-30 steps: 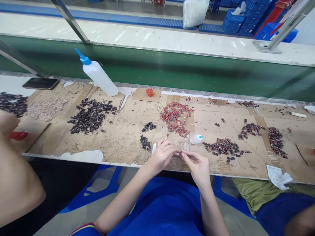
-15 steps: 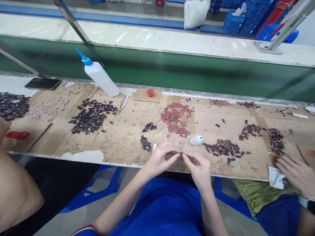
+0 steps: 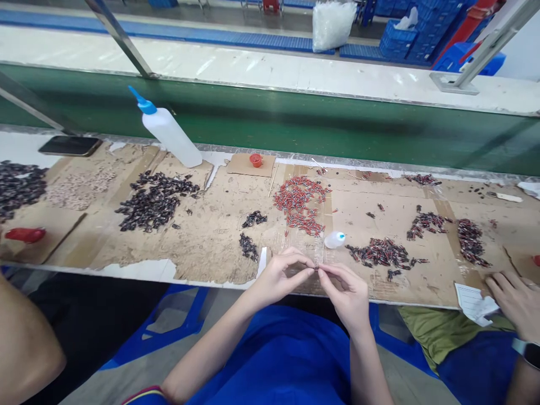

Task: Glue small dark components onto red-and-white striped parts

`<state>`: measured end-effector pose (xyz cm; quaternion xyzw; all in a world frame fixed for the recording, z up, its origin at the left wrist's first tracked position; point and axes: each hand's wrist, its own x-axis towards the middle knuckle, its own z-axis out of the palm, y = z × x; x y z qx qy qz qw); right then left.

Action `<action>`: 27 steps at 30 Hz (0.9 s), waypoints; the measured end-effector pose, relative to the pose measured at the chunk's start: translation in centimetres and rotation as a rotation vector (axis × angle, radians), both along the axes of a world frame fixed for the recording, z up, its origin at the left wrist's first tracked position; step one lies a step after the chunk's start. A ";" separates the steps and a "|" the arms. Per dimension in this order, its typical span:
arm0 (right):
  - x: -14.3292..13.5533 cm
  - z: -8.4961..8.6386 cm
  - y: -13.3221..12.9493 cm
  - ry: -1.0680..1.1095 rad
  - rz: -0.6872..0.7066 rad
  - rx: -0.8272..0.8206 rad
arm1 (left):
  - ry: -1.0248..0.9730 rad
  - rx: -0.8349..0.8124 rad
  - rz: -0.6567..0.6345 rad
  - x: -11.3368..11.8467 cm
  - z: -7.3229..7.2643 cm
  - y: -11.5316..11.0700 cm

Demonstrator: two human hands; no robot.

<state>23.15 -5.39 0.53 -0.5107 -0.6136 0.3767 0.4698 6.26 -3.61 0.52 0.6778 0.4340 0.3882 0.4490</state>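
Observation:
My left hand [image 3: 283, 277] and my right hand [image 3: 346, 289] meet fingertip to fingertip over the cardboard near the table's front edge. Between them they pinch a tiny dark part [image 3: 316, 268], too small to make out well. Beyond the hands lies a pile of small red parts [image 3: 300, 202]. A small white bottle with a blue tip [image 3: 335, 240] rests on its side just past my right hand. Two little clusters of black parts [image 3: 248, 246] are to the left, and a heap of dark and red pieces [image 3: 382, 253] is to the right.
A large white bottle [image 3: 172, 135] leans at the back left, near a black heap [image 3: 149, 202] and a phone [image 3: 70, 145]. A red cup [image 3: 255, 160] sits at the back. One person's hand [image 3: 512, 295] rests at the right edge; another person's arm [image 3: 25, 337] is at left.
My two hands have shifted slightly right, still pinching together. The person's hand at the right has moved right, off the paper slip. The arm at the left has drawn back toward the frame's edge.

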 end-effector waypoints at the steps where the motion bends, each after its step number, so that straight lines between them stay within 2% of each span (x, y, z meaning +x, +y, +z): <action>1: 0.5 -0.1 0.0 -0.010 -0.013 -0.002 | 0.008 -0.001 -0.017 0.0 -0.1 0.1; 4: 2.7 -0.7 0.3 -0.033 -0.197 0.000 | 0.128 0.072 0.032 -0.8 -0.6 0.8; 6: 4.2 -1.1 0.8 -0.084 -0.419 0.040 | 0.239 0.139 0.155 -2.1 -1.2 1.6; 8: 5.2 -1.3 1.3 -0.189 -0.509 0.095 | 0.338 0.163 0.286 -3.6 -1.9 2.2; 10: 5.3 -1.6 1.8 -0.295 -0.481 0.136 | 0.429 0.156 0.346 -5.0 -2.4 2.6; 13: 4.3 -2.3 2.7 -0.393 -0.355 0.183 | 0.529 0.151 0.327 -6.5 -2.7 2.4; 16: 2.8 -3.2 3.7 -0.439 -0.276 0.212 | 0.627 0.174 0.285 -7.9 -2.4 1.6; 18: 2.1 -3.5 4.3 -0.437 -0.254 0.197 | 0.701 0.182 0.305 -9.1 -2.0 1.0; 22: 1.6 -3.7 4.5 -0.340 -0.211 0.104 | 0.808 0.198 0.369 -11.0 -1.4 0.1; 27: 1.5 -4.1 3.9 -0.073 -0.249 -0.094 | 0.835 0.274 0.217 -10.7 -2.0 -0.2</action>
